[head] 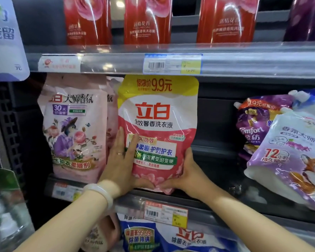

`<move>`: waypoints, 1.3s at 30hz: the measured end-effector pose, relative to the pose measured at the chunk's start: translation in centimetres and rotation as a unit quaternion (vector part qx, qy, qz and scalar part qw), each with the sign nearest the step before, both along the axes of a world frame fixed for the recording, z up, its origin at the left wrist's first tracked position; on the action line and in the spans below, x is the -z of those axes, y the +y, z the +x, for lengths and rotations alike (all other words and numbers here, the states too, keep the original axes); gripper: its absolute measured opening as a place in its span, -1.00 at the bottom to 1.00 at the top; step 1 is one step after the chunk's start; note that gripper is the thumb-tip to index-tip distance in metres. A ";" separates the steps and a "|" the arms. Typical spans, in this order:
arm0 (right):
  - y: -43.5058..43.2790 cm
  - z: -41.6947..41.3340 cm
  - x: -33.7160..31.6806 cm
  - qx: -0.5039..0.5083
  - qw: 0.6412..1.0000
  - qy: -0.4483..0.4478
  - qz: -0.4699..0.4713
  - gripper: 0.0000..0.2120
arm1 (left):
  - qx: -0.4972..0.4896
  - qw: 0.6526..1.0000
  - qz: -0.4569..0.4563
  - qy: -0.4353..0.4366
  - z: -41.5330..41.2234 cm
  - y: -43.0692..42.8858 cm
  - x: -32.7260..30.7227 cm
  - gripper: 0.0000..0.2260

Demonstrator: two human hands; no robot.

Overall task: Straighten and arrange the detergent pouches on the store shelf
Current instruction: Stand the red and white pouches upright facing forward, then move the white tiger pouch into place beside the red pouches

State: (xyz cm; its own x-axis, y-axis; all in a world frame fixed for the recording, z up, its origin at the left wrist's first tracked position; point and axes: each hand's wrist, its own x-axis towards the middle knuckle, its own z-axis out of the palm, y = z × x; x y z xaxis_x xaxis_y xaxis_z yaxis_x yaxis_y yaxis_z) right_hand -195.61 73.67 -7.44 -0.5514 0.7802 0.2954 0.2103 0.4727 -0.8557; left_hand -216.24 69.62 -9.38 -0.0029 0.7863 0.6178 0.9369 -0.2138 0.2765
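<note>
A pink, white and yellow detergent pouch (157, 120) stands upright at the middle of the shelf (216, 212). My left hand (120, 160) grips its lower left edge, fingers flat on the front. Cupping the lower right corner is my right hand (187, 171). Both thumbs meet under the pouch's bottom. A pale pink floral softener pouch (75, 128) stands upright just to the left, with another pink pouch (112, 122) partly hidden between them.
At the right a purple Comfort pouch (253, 124) and a lilac fox pouch (289, 157) lean tilted. Bare shelf lies between them and the held pouch. Red boxes (147, 20) fill the shelf above. Blue pouches (140, 235) sit below.
</note>
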 end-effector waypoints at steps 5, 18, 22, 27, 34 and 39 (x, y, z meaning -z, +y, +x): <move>-0.7 1.5 0.7 0.013 0.998 -0.056 0.023 -0.04 | 0.019 0.999 -0.001 0.026 -0.7 -1.6 0.9 0.04; -0.5 1.9 0.4 0.015 0.998 -0.052 0.015 -0.06 | -0.087 0.992 0.061 0.075 4.8 0.1 -5.2 -0.30; -1.3 2.7 0.4 0.045 0.995 -0.083 0.039 0.01 | -0.051 0.984 0.130 0.111 6.7 -0.6 -3.6 -0.23; -2.0 6.3 -0.7 0.126 0.983 -0.126 0.048 -0.13 | 0.084 0.962 0.183 0.183 11.2 -0.2 -2.0 -0.35; -1.5 17.0 -1.2 0.351 0.931 -0.046 0.092 -0.66 | 0.215 0.972 0.072 0.064 18.9 1.9 -2.3 -0.37; -1.1 25.5 -1.2 0.456 0.887 0.071 0.012 -0.48 | 0.220 0.967 -0.108 -0.068 25.0 3.6 -3.8 -0.17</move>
